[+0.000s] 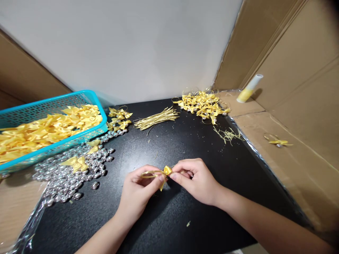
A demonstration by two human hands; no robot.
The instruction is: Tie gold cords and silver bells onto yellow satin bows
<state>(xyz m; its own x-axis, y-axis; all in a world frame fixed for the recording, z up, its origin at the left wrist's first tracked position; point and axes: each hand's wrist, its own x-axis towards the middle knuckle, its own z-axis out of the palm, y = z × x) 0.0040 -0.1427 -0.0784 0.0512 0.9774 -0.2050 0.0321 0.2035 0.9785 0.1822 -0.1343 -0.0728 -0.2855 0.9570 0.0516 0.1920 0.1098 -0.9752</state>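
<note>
Over the black tabletop (169,215), both hands meet at a yellow ribbon bow (167,170). My left hand (144,181) is closed, with thumb and forefinger pinching the bow's left side and a looped gold cord (149,174). My right hand (192,176) is closed too, its thumb and forefinger pinching the bow's right side. One ribbon tail hangs below the left fingertips. Whether a bead sits in the bow is hidden by the fingers. Silver beads (79,176) lie loose to the left, with a yellow bow (76,164) on top of them.
A turquoise basket (99,114) of yellow bows stands at left. Behind my hands lies a bundle of gold cords (156,118). Finished-looking beaded bows (202,104) are heaped at the back right, near cord scraps (227,134). A white-and-yellow tube (249,89) stands on cardboard, with another bow (279,142) nearby.
</note>
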